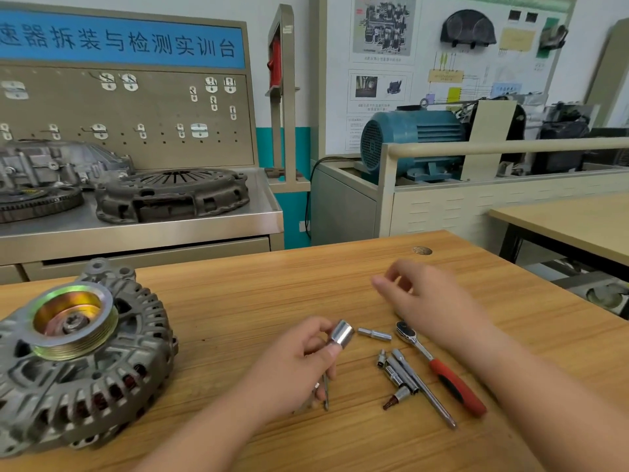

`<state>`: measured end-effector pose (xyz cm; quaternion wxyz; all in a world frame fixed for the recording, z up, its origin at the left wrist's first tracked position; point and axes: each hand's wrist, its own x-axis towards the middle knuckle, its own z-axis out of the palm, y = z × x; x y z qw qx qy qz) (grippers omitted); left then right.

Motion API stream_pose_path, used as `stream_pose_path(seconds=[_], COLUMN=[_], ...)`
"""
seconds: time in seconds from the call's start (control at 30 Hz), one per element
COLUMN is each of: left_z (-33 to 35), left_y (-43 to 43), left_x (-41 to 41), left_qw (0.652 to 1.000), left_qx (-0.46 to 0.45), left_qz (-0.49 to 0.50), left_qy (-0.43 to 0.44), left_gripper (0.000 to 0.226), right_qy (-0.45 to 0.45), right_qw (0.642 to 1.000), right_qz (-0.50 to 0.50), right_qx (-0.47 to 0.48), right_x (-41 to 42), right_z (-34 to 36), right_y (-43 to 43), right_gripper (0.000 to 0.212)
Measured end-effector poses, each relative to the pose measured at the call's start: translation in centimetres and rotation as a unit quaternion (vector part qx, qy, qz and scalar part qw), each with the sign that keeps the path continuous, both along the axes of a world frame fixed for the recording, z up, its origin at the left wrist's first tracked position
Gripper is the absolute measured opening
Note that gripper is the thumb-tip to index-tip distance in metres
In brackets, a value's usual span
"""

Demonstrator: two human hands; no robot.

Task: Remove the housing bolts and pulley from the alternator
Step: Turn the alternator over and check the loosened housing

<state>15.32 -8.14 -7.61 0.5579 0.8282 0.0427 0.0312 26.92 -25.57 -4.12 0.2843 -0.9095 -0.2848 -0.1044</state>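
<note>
Alternator [102, 386] flat at tabletop's [255, 284] left edge, pulley [73, 320] axis up; left hand [292, 366] pinching socket [341, 333] tilted up-right; right hand [429, 301] slack, empty.

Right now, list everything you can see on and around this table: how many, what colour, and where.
table: one, light wood, in front
alternator: one, grey, left on the table
pulley: one, silver and gold, on top of the alternator
socket: one, silver, pinched in the left hand
ratchet: one, silver with red handle, right of the socket
short bit: one, silver, on the table between socket and ratchet
bars and bits: several, silver, beside the ratchet handle
clutch cover: one, dark grey, on the metal bench behind
motor: one, blue, behind on the right
left hand: one, pinching the socket
right hand: one, blurred, above the table, nothing seen in it
</note>
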Motion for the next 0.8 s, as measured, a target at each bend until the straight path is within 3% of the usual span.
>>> stream_pose_path(seconds=[0.1,0.27,0.43,0.5,0.63,0.73,0.8], left_z=[-0.1,-0.2,1.0,2.2,4.3,6.1,6.8], left_y=[-0.6,-1.0,-0.8,-1.0,-1.1,-1.6,-0.7], left_x=[0.2,0.0,0.1,-0.1,-1.2,-5.0,-6.1], left_qw=[1.0,0.998,0.999,0.999,0.993,0.994,0.996], left_qx=[-0.005,0.004,0.006,0.028,0.105,0.08,0.056], left_qz=[-0.006,0.017,0.039,0.032,0.055,-0.008,0.004], left_qy=[-0.03,-0.061,-0.013,0.027,0.012,0.072,0.064], left_gripper=[0.026,0.027,0.007,0.011,0.019,0.022,0.017], right_qy=[0.148,0.231,0.219,0.257,0.328,0.248,0.215], right_qw=[0.985,0.961,0.955,0.939,0.919,0.929,0.928], right_qz=[0.079,0.043,0.026,0.035,0.02,-0.113,-0.113], right_qx=[0.051,0.143,0.199,0.227,0.216,0.251,0.282], right_x=[-3.9,-4.4,-3.5,-2.4,-0.2,5.0,7.4], right_z=[0.2,-1.2,-1.0,-0.5,1.2,3.8,4.9], right_y=[3.0,5.3,6.9,7.3,8.6,4.8,1.8], right_gripper=[0.066,0.048,0.045,0.041,0.024,0.009,0.01])
